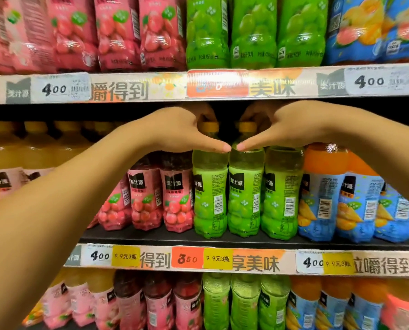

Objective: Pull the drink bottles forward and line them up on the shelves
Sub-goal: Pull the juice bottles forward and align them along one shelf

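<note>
Three green drink bottles (pixel 245 194) stand side by side at the front of the middle shelf (pixel 151 236). My left hand (pixel 184 132) reaches in over the leftmost green bottle (pixel 209 194), fingers curled behind its yellow cap (pixel 209 126), thumb lying on the bottle's shoulder. My right hand (pixel 277 129) mirrors it over the other green bottles, fingers curled behind the yellow cap (pixel 247 126) of the middle one. The two thumb tips nearly touch above the middle bottle. What lies behind the front row is hidden in the dark.
Pink bottles (pixel 148 198) stand left of the green ones, blue-labelled orange bottles (pixel 337 198) to the right, yellow bottles (pixel 13 148) further back at the left. The upper shelf edge (pixel 198 86) hangs just above my hands. More bottles fill the shelves above and below.
</note>
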Demonstrator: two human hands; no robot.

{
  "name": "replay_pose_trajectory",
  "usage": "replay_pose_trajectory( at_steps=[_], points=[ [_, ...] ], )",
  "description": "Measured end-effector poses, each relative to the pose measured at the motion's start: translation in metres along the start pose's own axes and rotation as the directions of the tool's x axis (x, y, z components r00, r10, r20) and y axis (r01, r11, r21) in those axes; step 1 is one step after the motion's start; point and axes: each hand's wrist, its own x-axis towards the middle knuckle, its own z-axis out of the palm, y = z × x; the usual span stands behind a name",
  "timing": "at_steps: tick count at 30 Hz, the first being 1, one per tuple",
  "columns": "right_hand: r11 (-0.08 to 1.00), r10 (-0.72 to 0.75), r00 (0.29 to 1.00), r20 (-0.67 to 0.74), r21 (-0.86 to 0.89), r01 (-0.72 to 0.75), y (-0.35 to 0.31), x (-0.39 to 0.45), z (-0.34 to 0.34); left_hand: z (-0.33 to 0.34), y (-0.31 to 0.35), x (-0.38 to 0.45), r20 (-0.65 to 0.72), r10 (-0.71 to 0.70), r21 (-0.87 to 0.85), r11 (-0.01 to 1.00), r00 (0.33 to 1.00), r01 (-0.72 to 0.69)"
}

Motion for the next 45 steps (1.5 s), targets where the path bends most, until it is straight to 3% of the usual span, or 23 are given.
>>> replay_pose_trajectory(
  at_steps=[5, 8, 13, 18, 21, 26, 35, 45],
  points=[
    [0.984, 0.158, 0.987, 0.019, -0.085, -0.155, -0.001, 0.002, -0.003, 0.005, 0.0, 0.002, -0.047, 0.055, -0.081, 0.995, 0.997, -0.059],
    [0.985, 0.136, 0.99, 0.039, -0.111, -0.131, -0.001, 0.006, 0.0, 0.008, 0.004, 0.002, -0.09, 0.099, -0.089, 0.99, 0.991, -0.107],
    [0.998, 0.044, 0.997, -0.068, -0.045, -0.047, -0.005, 0.004, 0.011, -0.005, -0.004, -0.001, 0.04, 0.177, -0.101, 0.98, 0.983, -0.172],
    [0.995, 0.053, 0.994, -0.095, 0.087, -0.045, -0.008, 0.0, 0.008, -0.016, -0.008, 0.001, 0.165, 0.058, 0.086, 0.994, 0.985, -0.073],
    [0.99, 0.123, 0.99, -0.07, 0.077, -0.117, -0.01, -0.003, 0.007, -0.014, -0.006, 0.002, 0.183, 0.065, 0.04, 0.997, 0.981, -0.073],
    [0.964, 0.264, 0.964, 0.023, -0.049, -0.263, -0.007, -0.002, 0.001, -0.007, -0.003, 0.0, 0.097, 0.051, 0.038, 0.998, 0.994, -0.055],
    [0.954, 0.299, 0.952, 0.072, -0.05, -0.295, -0.005, 0.001, -0.001, 0.0, 0.002, 0.004, 0.014, -0.027, 0.037, 0.999, 1.0, 0.026],
    [0.956, 0.291, 0.952, 0.091, -0.069, -0.286, -0.005, 0.002, -0.001, 0.004, 0.001, 0.006, -0.006, 0.055, -0.003, 0.998, 0.998, -0.055]
  ],
)
